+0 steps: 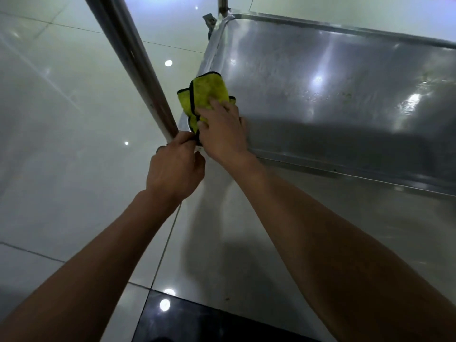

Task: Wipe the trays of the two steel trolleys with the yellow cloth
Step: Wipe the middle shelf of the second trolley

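A steel trolley tray (333,77) fills the upper right, its surface shiny with faint smears. The yellow cloth (206,95), edged in black, lies bunched at the tray's near left corner. My right hand (222,130) presses on the cloth, fingers extended over it. My left hand (176,166) has its fingers curled round the base of the trolley's steel post (128,58), right beside the cloth's lower edge.
A second steel post (223,3) rises at the tray's far left corner, with a caster (209,21) beside it. Glossy pale floor tiles (61,119) surround the trolley. A dark tile strip (209,322) runs along the bottom.
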